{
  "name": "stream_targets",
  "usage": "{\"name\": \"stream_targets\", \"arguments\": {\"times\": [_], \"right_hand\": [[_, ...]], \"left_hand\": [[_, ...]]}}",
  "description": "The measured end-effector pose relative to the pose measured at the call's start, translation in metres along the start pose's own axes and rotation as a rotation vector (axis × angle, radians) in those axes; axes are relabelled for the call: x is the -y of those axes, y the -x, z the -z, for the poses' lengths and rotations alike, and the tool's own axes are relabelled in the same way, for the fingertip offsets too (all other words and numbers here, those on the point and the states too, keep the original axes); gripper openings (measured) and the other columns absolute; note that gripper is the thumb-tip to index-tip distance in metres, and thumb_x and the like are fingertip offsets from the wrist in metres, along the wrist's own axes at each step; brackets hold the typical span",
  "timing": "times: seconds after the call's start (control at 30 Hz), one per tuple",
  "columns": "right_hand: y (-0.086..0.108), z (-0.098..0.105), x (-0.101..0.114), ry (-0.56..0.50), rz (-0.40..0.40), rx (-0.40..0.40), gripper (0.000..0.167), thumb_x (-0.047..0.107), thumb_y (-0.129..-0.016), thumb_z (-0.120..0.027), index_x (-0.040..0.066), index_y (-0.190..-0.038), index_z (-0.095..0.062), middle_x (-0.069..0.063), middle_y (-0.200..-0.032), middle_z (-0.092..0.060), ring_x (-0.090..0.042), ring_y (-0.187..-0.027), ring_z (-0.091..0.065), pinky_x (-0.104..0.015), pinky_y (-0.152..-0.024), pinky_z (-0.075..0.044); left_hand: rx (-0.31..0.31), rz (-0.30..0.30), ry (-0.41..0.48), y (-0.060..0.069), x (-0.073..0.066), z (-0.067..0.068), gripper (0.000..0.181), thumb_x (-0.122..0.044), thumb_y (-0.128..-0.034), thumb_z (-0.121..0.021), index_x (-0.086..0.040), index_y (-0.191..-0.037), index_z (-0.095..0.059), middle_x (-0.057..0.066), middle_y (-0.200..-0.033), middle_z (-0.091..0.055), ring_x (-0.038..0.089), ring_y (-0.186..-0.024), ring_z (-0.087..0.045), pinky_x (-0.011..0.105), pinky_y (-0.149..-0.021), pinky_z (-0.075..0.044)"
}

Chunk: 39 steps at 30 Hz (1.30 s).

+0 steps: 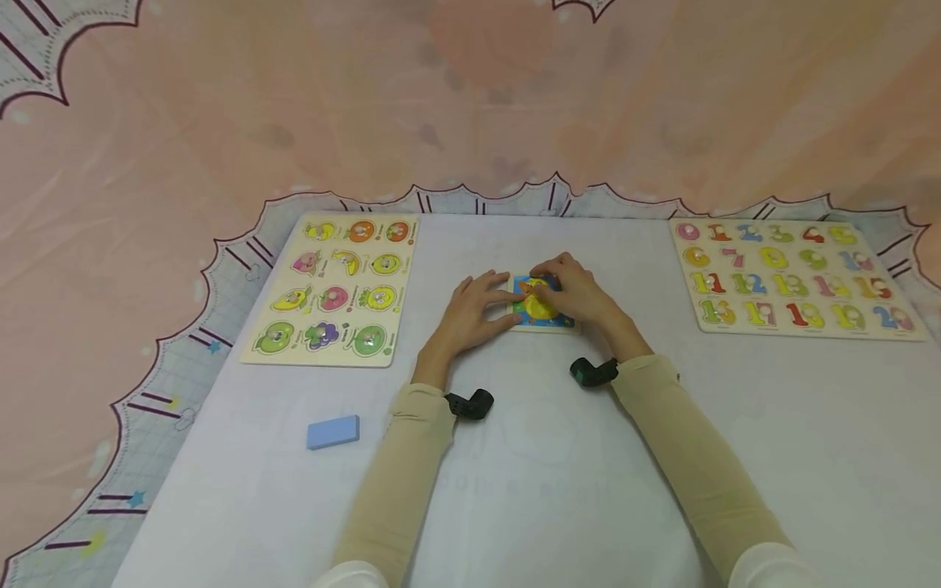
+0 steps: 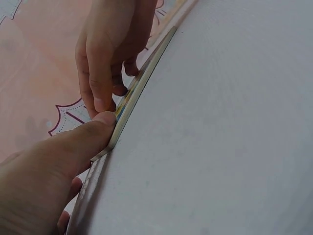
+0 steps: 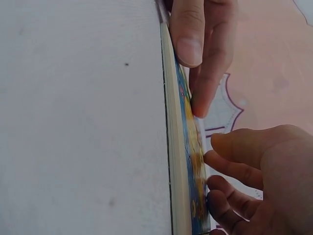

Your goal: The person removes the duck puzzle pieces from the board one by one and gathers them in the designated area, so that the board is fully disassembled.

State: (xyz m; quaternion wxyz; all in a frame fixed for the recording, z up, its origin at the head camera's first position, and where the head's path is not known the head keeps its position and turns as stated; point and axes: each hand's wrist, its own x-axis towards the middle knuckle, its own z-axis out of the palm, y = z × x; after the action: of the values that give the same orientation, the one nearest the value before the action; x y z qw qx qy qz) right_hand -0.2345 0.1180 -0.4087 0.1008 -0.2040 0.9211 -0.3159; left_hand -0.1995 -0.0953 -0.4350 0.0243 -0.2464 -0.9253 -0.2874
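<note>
Puzzle board (image 1: 562, 323) lies toward the bench's (image 1: 559, 490) far edge, a left hand (image 1: 469, 314) touching its left side, grip relaxed; a right hand (image 1: 578, 292) bends over it, grasp unclear.

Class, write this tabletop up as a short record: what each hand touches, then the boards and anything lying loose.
Left hand: touches the left side of the small board
Right hand: fingertips on the small board's pictured face
Picture: yellow figure on blue
Left of hands: fruit board, four rows of three
Right of hands: number board
Loose: blue block, left of the left sleeve
Surface: white table
</note>
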Motion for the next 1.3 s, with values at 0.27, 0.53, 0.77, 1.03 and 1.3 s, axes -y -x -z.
{"name": "stream_targets", "arguments": {"times": [0.27,0.53,0.77,1.03,1.3], "right_hand": [[0.000,0.002,0.003,-0.017,-0.028,-0.006,0.036,0.026,-0.096,-0.054,0.008,-0.127,-0.056,-0.016,-0.118,-0.048,-0.029,-0.099,-0.046,-0.048,-0.092,-0.033],[-0.002,0.000,0.001,-0.069,-0.005,-0.039,0.034,0.022,-0.096,-0.053,0.008,-0.126,-0.054,-0.014,-0.118,-0.049,-0.027,-0.102,-0.047,-0.044,-0.093,-0.040],[-0.003,-0.004,0.004,-0.197,0.003,-0.095,0.030,0.021,-0.096,-0.055,0.006,-0.121,-0.053,-0.013,-0.121,-0.055,-0.029,-0.111,-0.053,-0.044,-0.097,-0.045],[-0.005,-0.008,0.003,-0.311,0.055,-0.149,0.021,0.019,-0.095,-0.057,0.005,-0.111,-0.056,-0.012,-0.113,-0.062,-0.027,-0.099,-0.062,-0.038,-0.087,-0.051],[-0.005,-0.007,0.000,-0.337,0.020,-0.222,0.018,0.017,-0.094,-0.057,0.007,-0.110,-0.057,-0.010,-0.110,-0.062,-0.024,-0.094,-0.060,-0.033,-0.082,-0.051]], "left_hand": [[0.011,0.008,-0.008,-0.003,-0.001,0.000,0.037,-0.043,-0.0869,-0.065,-0.026,-0.120,-0.066,0.003,-0.147,-0.044,0.024,-0.143,-0.028,0.049,-0.118,-0.014],[-0.019,-0.002,-0.007,-0.002,-0.002,0.001,0.031,-0.039,-0.0904,-0.061,-0.024,-0.117,-0.068,0.005,-0.145,-0.046,0.026,-0.142,-0.030,0.050,-0.117,-0.016],[-0.033,0.021,0.012,-0.003,-0.003,-0.002,0.028,-0.037,-0.0909,-0.061,-0.024,-0.114,-0.069,0.001,-0.146,-0.044,0.023,-0.142,-0.031,0.050,-0.117,-0.015],[-0.048,0.019,0.016,-0.002,-0.003,-0.004,0.027,-0.035,-0.0894,-0.064,-0.024,-0.114,-0.069,0.002,-0.142,-0.050,0.025,-0.141,-0.033,0.052,-0.116,-0.017],[-0.045,0.016,0.006,-0.002,-0.001,-0.004,0.029,-0.036,-0.0899,-0.063,-0.025,-0.116,-0.067,0.001,-0.142,-0.050,0.024,-0.141,-0.032,0.051,-0.116,-0.017]]}}
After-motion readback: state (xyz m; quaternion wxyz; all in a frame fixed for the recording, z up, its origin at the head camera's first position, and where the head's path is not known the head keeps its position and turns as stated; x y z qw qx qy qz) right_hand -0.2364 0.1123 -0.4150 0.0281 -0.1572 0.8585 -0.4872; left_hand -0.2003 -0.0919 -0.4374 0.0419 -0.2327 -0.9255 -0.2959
